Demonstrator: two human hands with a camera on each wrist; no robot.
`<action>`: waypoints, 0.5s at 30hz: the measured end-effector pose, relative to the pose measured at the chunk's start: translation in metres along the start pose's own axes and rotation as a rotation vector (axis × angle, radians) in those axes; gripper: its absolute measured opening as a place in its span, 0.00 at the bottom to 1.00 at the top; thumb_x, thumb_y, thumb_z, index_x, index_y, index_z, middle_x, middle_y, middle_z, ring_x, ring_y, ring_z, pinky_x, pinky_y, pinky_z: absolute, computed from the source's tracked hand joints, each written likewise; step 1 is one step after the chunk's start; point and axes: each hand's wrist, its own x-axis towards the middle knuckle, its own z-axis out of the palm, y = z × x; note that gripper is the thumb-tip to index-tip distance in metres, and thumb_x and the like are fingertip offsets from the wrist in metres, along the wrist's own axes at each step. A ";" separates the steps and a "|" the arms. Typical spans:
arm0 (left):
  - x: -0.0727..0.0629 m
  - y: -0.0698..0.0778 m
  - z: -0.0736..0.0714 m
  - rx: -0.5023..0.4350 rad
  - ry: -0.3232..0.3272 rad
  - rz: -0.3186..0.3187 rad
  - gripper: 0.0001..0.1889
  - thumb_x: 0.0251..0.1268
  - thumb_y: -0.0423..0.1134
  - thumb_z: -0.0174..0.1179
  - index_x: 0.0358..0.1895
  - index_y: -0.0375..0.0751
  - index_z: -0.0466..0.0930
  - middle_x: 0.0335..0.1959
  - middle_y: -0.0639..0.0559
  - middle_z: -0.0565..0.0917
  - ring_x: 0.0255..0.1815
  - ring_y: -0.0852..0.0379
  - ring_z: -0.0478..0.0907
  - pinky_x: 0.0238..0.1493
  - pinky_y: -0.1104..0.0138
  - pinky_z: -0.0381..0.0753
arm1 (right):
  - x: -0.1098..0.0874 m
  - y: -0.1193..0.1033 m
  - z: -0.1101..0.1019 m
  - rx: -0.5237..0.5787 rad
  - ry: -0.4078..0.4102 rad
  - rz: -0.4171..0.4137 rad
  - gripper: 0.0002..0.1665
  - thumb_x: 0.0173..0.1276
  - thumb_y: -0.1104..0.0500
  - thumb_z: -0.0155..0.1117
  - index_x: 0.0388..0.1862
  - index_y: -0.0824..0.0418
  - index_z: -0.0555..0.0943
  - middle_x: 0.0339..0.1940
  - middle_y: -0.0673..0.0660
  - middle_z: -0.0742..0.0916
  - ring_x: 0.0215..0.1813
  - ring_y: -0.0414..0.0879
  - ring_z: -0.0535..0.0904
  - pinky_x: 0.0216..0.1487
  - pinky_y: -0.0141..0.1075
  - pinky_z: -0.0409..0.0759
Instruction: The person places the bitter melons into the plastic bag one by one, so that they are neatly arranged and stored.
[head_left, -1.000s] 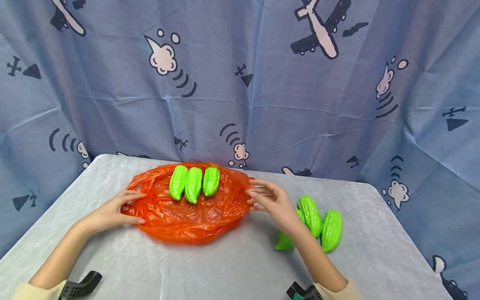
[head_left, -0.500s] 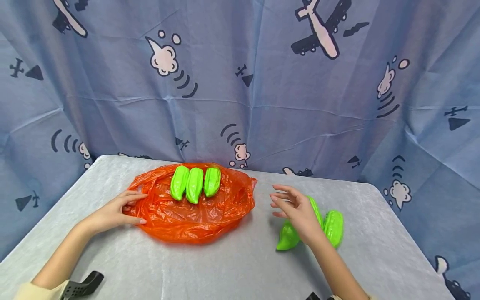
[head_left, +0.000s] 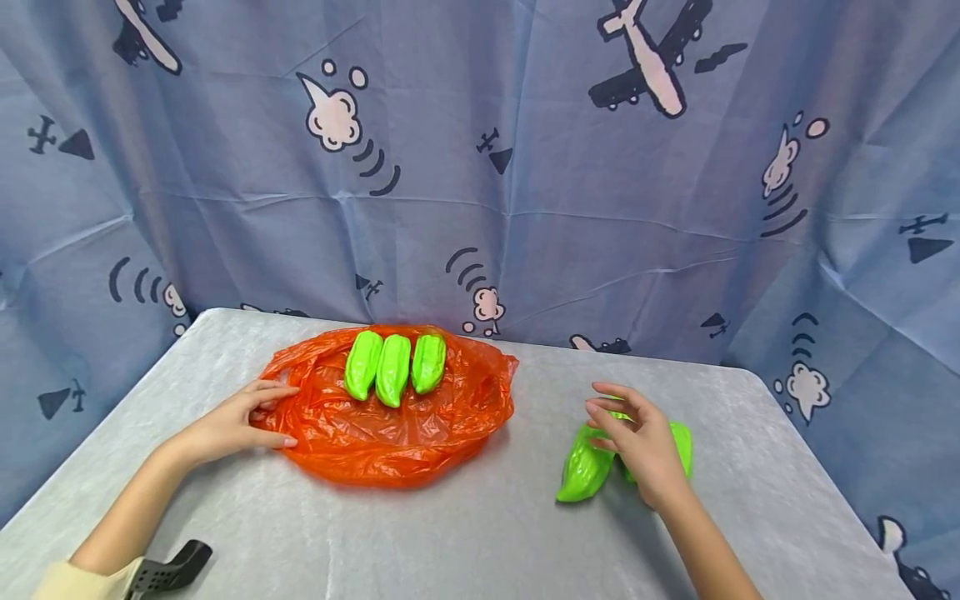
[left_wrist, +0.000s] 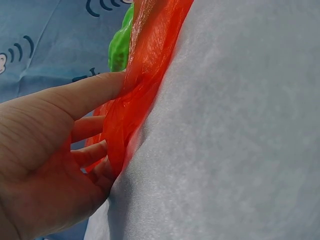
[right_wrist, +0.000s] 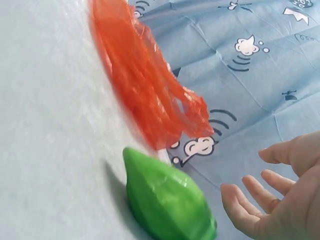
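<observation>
A red plastic bag [head_left: 390, 450] lies spread on the table, with three bright-green, ridged, bitter-melon-like vegetables [head_left: 393, 371] side by side on it. My left hand [head_left: 232, 421] holds the bag's left rim, thumb and fingers spread; in the left wrist view, red film [left_wrist: 150, 65] covers the fingertips. On the right, my right hand [head_left: 641, 437] hovers over more green vegetables [head_left: 585, 467], fingers loosely bent and nothing between them. It partly hides them. The right wrist view shows one tapered green vegetable [right_wrist: 165, 200] just beside the fingers, apart from them.
A grey-white cloth covers the table [head_left: 420, 542]. Behind it hangs a blue curtain [head_left: 420, 108] printed with planes and clouds. A black wrist strap [head_left: 176, 571] shows on the left forearm.
My right hand has left the bag's right rim and moved right, over the green vegetables there. The left hand stays at the bag's left rim, and the three vegetables on the bag have not moved.
</observation>
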 end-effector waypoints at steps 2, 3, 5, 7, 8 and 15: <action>0.000 0.000 0.000 0.000 0.000 0.003 0.38 0.57 0.34 0.78 0.70 0.25 0.74 0.70 0.25 0.69 0.62 0.39 0.72 0.55 0.69 0.74 | -0.001 0.002 -0.003 -0.018 0.019 0.009 0.27 0.81 0.62 0.63 0.73 0.69 0.72 0.55 0.55 0.87 0.45 0.38 0.87 0.45 0.34 0.88; 0.000 0.000 0.000 0.001 0.000 0.005 0.38 0.57 0.34 0.79 0.70 0.25 0.74 0.70 0.25 0.69 0.61 0.39 0.72 0.55 0.69 0.74 | -0.001 0.004 -0.004 -0.031 0.028 0.013 0.27 0.80 0.61 0.63 0.73 0.68 0.73 0.55 0.56 0.87 0.45 0.38 0.87 0.45 0.34 0.87; 0.001 0.000 0.000 0.001 0.000 0.009 0.38 0.57 0.34 0.79 0.70 0.25 0.74 0.70 0.25 0.69 0.61 0.40 0.72 0.55 0.69 0.74 | -0.001 0.006 -0.006 -0.063 0.047 0.020 0.27 0.80 0.61 0.64 0.73 0.68 0.73 0.57 0.58 0.87 0.44 0.36 0.86 0.44 0.33 0.87; 0.001 0.000 0.000 0.001 0.000 0.012 0.38 0.57 0.34 0.79 0.70 0.26 0.74 0.70 0.25 0.69 0.61 0.41 0.72 0.55 0.70 0.74 | -0.002 0.008 -0.009 -0.097 0.070 0.030 0.27 0.80 0.60 0.64 0.73 0.67 0.73 0.59 0.61 0.87 0.42 0.35 0.86 0.43 0.33 0.87; 0.001 0.000 0.000 -0.001 -0.001 0.012 0.38 0.57 0.34 0.79 0.70 0.26 0.74 0.70 0.25 0.69 0.61 0.41 0.72 0.55 0.70 0.74 | -0.002 0.009 -0.010 -0.114 0.080 0.037 0.27 0.80 0.59 0.64 0.73 0.67 0.74 0.60 0.63 0.87 0.42 0.35 0.85 0.43 0.33 0.87; 0.001 -0.001 -0.001 0.011 -0.001 0.013 0.38 0.58 0.35 0.78 0.71 0.26 0.74 0.71 0.25 0.69 0.64 0.35 0.72 0.57 0.67 0.73 | 0.000 0.012 -0.016 -0.243 0.112 0.068 0.30 0.80 0.54 0.65 0.74 0.65 0.73 0.66 0.70 0.82 0.43 0.36 0.84 0.41 0.33 0.87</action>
